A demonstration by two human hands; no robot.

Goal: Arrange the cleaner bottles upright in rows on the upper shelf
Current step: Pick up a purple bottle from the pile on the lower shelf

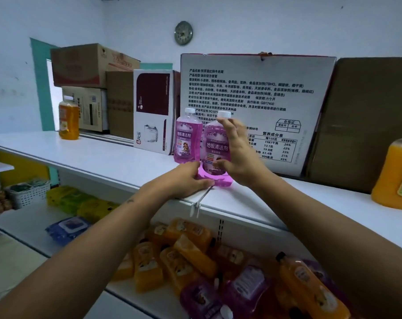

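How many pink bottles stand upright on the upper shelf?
2. One pink bottle stands beside the white box; the other stands in front, between the left hand and right hand.

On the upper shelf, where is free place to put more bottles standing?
A long bare stretch of the upper shelf runs from the left orange bottle to the back purple bottle. A shorter patch lies between the right hand and the right orange bottle. The lower shelf's bottle pile is crowded.

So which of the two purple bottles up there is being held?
The nearer purple bottle, gripped by the right hand; the other purple bottle behind stands untouched.
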